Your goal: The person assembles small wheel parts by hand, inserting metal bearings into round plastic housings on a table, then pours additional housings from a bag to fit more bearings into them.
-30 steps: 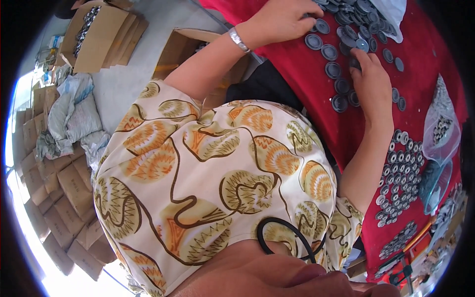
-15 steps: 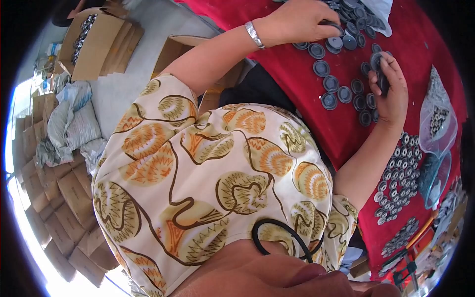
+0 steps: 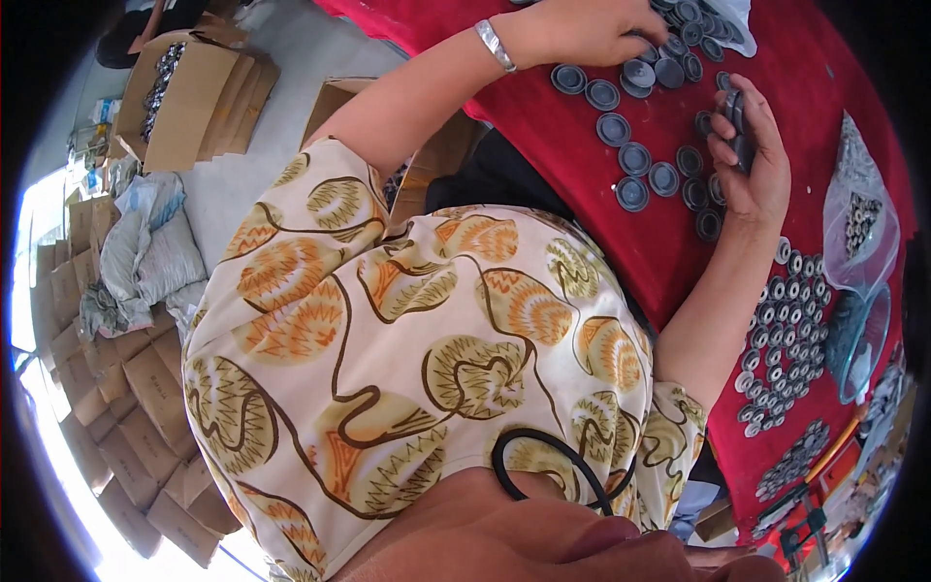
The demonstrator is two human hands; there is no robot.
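My left hand, with a silver bracelet on its wrist, is at the top edge over a heap of dark grey round caps. Its fingers are curled, with something dark between thumb and fingers that I cannot make out. My right hand is raised above the red cloth and closed on dark grey round caps, seen edge-on; how many is hidden. Below and between the hands, more caps lie singly on the cloth in loose rows.
The red cloth covers the table. Small metal rings stand in rows right of my right forearm, near a clear plastic bag and a teal transparent container. Cardboard boxes and sacks are at the left.
My right hand has shifted slightly up and left, its caps now lifted away from those on the cloth. My left hand has moved a little up and left over the heap.
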